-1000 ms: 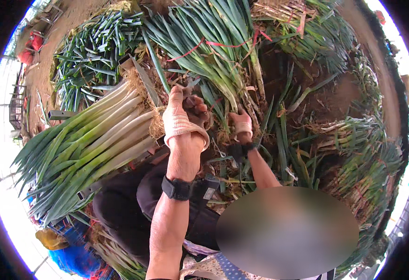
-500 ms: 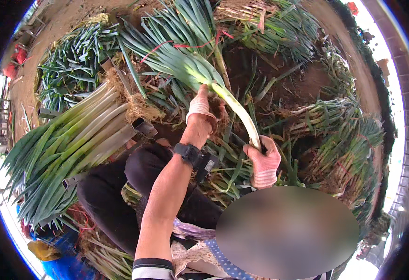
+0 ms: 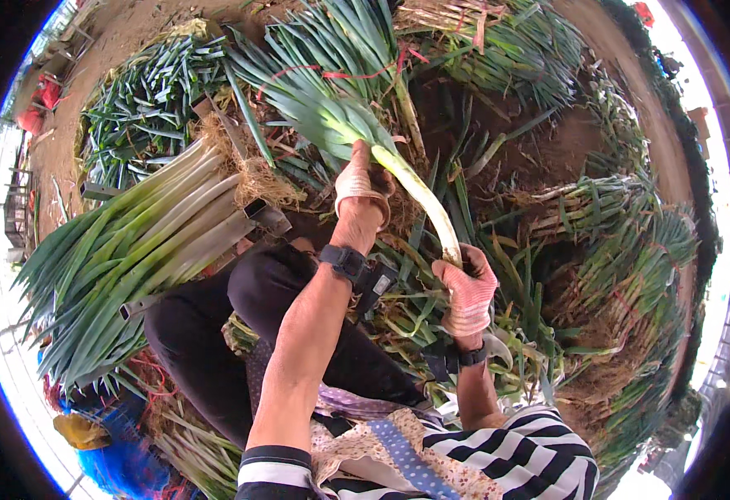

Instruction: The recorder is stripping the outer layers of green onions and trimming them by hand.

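Note:
A single large leek (image 3: 419, 190) stretches between my two gloved hands, its green leaves fanned toward the upper left and its white shank curving down to the right. My left hand (image 3: 365, 182) is closed round the shank just under the leaves, the thumb lying along it. Lower right, my right hand (image 3: 468, 293) grips the white root end, whose tip is hidden in the fingers. Beyond the leaves lies another leek bunch (image 3: 356, 50) with red ties across it. Left of my knees, a stack of trimmed leeks (image 3: 161, 212) rests on a metal frame (image 3: 265, 214), roots toward me.
Cut green leaf tops (image 3: 152, 108) are heaped at the far left. More leek bundles (image 3: 506, 58) lie at the back and along the right (image 3: 631, 267). Loose leaves litter the soil around my legs. A blue plastic bag (image 3: 123, 450) sits at the lower left.
The view has shifted slightly, so most things appear a little further right. Both hands keep their hold on the leek, which stays in nearly the same pose.

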A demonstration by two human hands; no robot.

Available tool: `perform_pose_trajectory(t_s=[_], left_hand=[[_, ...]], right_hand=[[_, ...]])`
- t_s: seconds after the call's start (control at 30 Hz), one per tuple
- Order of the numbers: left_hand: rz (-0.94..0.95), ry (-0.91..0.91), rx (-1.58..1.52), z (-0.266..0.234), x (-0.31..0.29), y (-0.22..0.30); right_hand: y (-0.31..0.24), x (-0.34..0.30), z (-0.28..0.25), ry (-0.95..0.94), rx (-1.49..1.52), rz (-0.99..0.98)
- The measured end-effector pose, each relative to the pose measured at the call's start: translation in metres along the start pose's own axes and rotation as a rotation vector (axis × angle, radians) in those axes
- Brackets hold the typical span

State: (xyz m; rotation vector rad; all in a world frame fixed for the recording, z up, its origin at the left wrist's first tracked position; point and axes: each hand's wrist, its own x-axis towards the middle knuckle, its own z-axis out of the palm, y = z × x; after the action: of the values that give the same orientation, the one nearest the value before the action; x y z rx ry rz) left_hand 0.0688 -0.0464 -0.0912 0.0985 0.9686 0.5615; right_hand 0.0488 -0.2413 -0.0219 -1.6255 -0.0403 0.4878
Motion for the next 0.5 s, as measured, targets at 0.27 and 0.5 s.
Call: perform_pose_trajectory(t_s=[0.27,0.5], left_hand=[[-0.074,-0.075,0.324,-0.002,-0.022,-0.034],[-0.179,-0.045,0.384,0.001,-0.033,-0.035]], right_hand=[[0.040,0.056,0.019,0.026,0.085,0.044],[0.034,0.082,0.015,-0.055,0.085,-0.037]])
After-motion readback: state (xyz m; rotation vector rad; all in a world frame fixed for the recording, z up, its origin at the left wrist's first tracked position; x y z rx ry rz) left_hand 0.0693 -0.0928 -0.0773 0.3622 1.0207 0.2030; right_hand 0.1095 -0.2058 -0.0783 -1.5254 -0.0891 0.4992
